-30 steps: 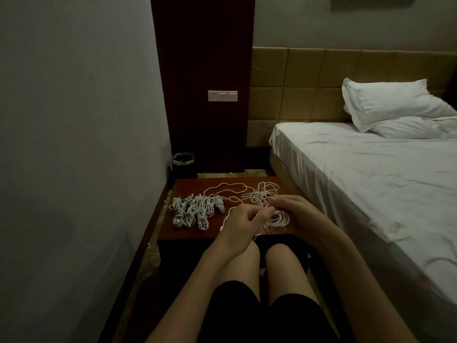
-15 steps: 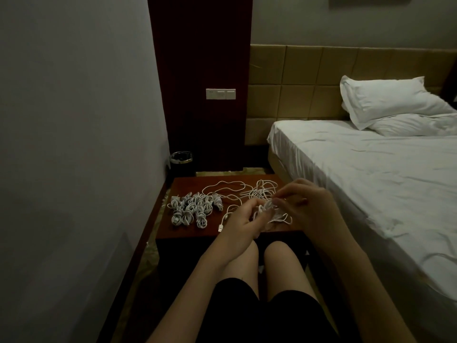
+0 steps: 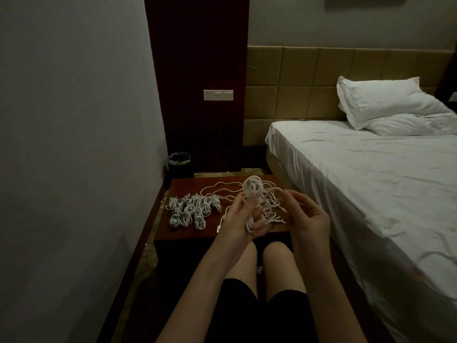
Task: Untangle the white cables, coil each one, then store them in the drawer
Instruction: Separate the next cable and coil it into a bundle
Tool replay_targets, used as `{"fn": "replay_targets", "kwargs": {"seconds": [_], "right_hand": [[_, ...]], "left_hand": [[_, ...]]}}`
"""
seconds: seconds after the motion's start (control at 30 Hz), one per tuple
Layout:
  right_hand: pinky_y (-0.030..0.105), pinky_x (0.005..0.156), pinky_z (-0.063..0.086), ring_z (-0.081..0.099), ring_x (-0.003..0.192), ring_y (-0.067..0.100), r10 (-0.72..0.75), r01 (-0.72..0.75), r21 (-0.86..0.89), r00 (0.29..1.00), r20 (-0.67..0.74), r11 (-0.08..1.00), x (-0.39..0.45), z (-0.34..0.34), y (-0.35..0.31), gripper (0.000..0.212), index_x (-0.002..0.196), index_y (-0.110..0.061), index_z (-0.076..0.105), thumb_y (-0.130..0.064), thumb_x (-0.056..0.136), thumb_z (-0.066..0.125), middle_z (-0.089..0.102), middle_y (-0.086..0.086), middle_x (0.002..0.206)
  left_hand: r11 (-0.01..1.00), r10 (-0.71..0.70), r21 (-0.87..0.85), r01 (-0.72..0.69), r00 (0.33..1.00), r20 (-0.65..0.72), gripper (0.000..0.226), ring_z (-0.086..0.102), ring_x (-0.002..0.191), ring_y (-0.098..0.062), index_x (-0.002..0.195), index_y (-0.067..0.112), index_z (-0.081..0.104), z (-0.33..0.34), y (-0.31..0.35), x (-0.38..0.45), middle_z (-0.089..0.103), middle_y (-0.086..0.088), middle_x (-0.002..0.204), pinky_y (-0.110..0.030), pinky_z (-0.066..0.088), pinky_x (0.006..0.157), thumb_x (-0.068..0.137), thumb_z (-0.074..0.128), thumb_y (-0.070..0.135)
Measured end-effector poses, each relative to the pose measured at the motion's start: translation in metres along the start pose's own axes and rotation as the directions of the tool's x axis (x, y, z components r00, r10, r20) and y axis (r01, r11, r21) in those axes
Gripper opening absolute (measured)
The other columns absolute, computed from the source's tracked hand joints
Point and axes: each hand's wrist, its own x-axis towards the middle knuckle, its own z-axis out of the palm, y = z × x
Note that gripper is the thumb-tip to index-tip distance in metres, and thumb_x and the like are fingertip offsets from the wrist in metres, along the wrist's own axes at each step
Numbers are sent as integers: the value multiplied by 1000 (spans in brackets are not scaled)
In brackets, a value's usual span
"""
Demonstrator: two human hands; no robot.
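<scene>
Head view: since half a second ago the left hand has lifted a coiled white cable upright above the desk, its grip curled round the coil's lower part. The right hand has drawn rightward, fingers bent, pinching a loose strand. Finished coils lie near the desk's left edge; tangled cables sit under the hands.

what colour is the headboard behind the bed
Tan, in square padded panels; the head view shows it.
</scene>
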Motion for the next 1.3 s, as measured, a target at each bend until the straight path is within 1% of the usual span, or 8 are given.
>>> {"fn": "replay_targets", "kwargs": {"seconds": [0.23,0.37,0.5,0.7,0.83,0.93,1.13,1.3], "right_hand": [[20,69,58,72,82,14,142,-167,394,986,91,904,-8,13,-4,21,90,-7,66,-14,71,66,74,7,85],[23,77,57,70,99,15,25,-44,195,995,100,980,-12,18,1,19,87,-18,75,-26,71,68,74,4,100],[38,88,56,68,104,18,-50,48,23,993,107,999,-17,12,5,14,78,-27,78,-26,77,65,74,-1,104],[28,68,60,72,79,18,-128,146,-105,979,160,984,-21,6,-13,29,94,-10,70,-24,68,70,74,3,85],[20,55,53,66,60,11,-82,104,-163,987,135,981,-17,2,-9,22,86,-8,70,-23,70,71,72,4,71],[16,45,44,56,50,12,-98,121,-202,988,119,972,-16,-2,-3,6,83,-15,73,-18,80,69,70,4,66],[10,53,47,64,62,-1,-145,198,-327,973,181,924,-14,-2,-5,13,84,-23,68,-11,84,67,70,-9,68],[19,64,57,70,78,6,-215,293,-337,944,251,895,-12,-8,-22,18,96,-25,67,-25,78,68,73,-11,84]], "left_hand": [[966,67,257,-36,991,-112,37,40,49,-1,116,17,52,3,-8,1,46,6,71,-15,34,48,90,52,43],[909,73,417,-10,988,-137,22,54,65,1,118,24,47,8,-12,1,56,9,84,-15,43,57,103,38,37],[924,126,382,-26,963,-240,15,42,57,-4,104,23,48,3,-5,7,46,1,77,-13,36,49,104,34,31],[857,249,502,-115,946,-209,17,56,76,-17,104,25,46,1,-9,12,56,0,85,-38,50,72,100,43,40],[786,309,603,-140,933,-185,41,63,96,-25,103,29,48,1,-11,11,61,-6,103,-53,54,83,84,48,65],[752,309,645,-136,937,-163,49,62,100,-18,111,23,50,0,-12,7,60,1,107,-50,53,86,85,52,65],[675,355,715,-181,930,-99,17,59,103,-17,105,31,46,-1,-18,5,54,1,109,-45,54,87,97,48,47],[581,319,797,-166,947,-35,21,51,93,-3,108,21,49,-4,-13,1,49,6,105,-16,42,80,98,47,39]]}}
